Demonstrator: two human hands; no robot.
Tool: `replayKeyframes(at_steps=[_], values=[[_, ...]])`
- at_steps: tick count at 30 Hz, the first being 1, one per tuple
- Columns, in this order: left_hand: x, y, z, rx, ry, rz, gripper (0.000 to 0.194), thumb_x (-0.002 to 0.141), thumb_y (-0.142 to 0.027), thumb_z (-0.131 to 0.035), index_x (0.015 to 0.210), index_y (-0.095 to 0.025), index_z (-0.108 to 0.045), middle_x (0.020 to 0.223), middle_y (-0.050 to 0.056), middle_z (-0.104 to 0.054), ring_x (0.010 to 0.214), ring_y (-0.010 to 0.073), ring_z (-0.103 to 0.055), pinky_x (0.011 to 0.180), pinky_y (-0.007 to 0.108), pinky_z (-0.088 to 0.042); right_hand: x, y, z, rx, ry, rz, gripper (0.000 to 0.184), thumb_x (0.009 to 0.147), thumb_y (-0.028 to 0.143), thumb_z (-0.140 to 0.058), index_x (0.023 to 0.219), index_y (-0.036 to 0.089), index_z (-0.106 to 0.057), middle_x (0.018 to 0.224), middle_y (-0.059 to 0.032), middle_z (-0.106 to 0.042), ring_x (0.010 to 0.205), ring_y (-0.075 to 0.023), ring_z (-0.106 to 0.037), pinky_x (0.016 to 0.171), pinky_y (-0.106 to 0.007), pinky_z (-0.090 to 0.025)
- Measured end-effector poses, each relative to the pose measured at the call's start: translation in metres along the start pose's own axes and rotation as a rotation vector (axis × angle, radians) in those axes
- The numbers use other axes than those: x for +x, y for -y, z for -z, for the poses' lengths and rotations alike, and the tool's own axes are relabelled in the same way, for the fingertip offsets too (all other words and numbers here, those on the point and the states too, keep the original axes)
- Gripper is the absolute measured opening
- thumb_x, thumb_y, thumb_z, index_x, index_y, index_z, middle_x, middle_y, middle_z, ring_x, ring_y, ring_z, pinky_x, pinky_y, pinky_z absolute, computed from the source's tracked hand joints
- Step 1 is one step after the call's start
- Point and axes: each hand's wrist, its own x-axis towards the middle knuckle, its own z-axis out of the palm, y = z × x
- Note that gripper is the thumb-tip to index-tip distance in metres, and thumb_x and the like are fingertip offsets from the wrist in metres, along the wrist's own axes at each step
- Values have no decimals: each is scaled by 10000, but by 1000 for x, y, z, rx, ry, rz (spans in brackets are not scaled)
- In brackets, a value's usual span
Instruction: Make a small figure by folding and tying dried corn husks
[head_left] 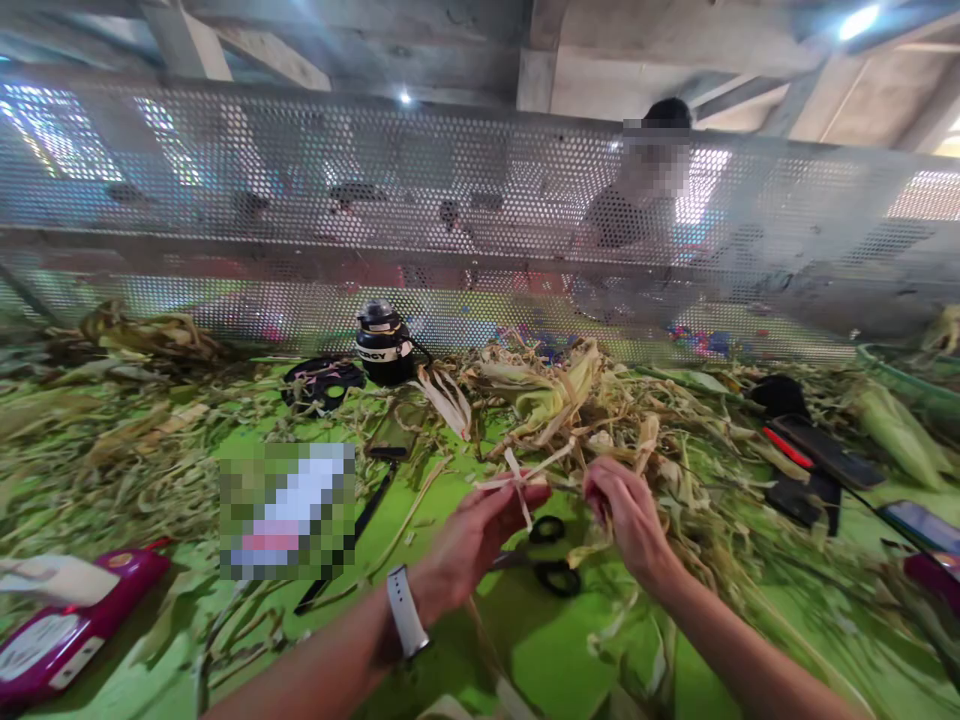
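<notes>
Pale dried corn husk strips crossed into a small star [519, 482] are pinched in the fingertips of my left hand [469, 545], which wears a white wristband [407, 610]. To its right, my right hand [630, 520] is closed with curled fingers around a corn husk [596, 552], whose crumpled end hangs out below; the rest is hidden by the fingers. Black-handled scissors [561, 578] lie on the green tabletop [540, 650] beneath and between the hands, their blades partly covered by my left hand.
A husk pile [570, 390] lies ahead, with scraps spread both ways. A black jar [385, 345] stands at the back before a perforated metal screen [487, 240]; a person [637, 220] is behind it. A magenta device [82, 620] sits left, phones [926, 525] right.
</notes>
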Motion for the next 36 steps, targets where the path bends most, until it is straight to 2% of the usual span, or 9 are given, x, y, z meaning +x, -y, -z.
replayKeyframes(at_steps=[4,7,14,21,27,29,32,33,36], values=[[-1,4,-2,21,-23,-133,257,720,-289,-713,950,-180,-672,990,66,-727,1059,219,-609,961,332,-406,-15,-4,-19,52,386,-72,371,880,434,-416,664,156,-533,572,16,-497,519,-101,-459,489,-209,-357],[-5,4,-6,133,-37,-180,244,735,-301,-703,947,-192,-652,943,54,-733,981,213,-641,904,341,-448,-24,-5,-34,168,517,-160,420,856,540,-442,687,160,-502,575,18,-528,480,-87,-461,467,-201,-360],[-9,-9,-12,310,-78,-184,260,683,-337,-740,862,-165,-666,868,73,-738,869,231,-660,826,332,-468,-20,-2,-32,186,501,-183,452,795,602,-493,636,180,-464,456,56,-460,384,-67,-380,398,-189,-303],[-11,-13,-13,279,-105,-197,277,677,-332,-745,881,-165,-662,831,68,-732,886,225,-652,856,337,-450,-12,1,-20,143,587,-186,434,792,579,-508,627,180,-460,464,57,-454,378,-62,-396,383,-179,-311],[-7,-10,-7,122,-17,-172,288,699,-306,-735,939,-165,-663,798,43,-704,835,173,-642,809,283,-460,-12,-5,-21,159,563,-213,406,808,546,-498,653,170,-502,464,45,-478,378,-75,-407,388,-193,-307],[-6,-10,-6,73,-19,-164,258,708,-300,-730,911,-152,-672,730,21,-677,723,126,-624,754,241,-462,-12,-7,-20,159,450,-162,345,814,485,-503,685,166,-528,494,42,-476,415,-85,-419,415,-202,-327],[-5,-9,-5,71,-31,-123,239,720,-313,-719,869,-136,-660,597,-14,-615,561,82,-565,598,193,-438,-11,-6,-17,68,172,20,179,796,351,-541,780,173,-546,609,31,-481,534,-104,-450,500,-215,-378],[-5,-9,-5,76,-27,-99,246,719,-326,-717,861,-137,-647,566,-23,-599,520,75,-546,550,185,-420,-11,-6,-16,20,125,79,153,787,315,-551,851,176,-558,658,21,-494,570,-111,-460,524,-221,-391],[-6,-8,-5,78,-16,-35,277,687,-350,-739,828,-157,-598,520,-47,-576,421,54,-489,454,168,-367,-12,-4,-16,-87,209,183,278,798,271,-550,1062,186,-568,825,-32,-563,663,-139,-509,576,-248,-429]])
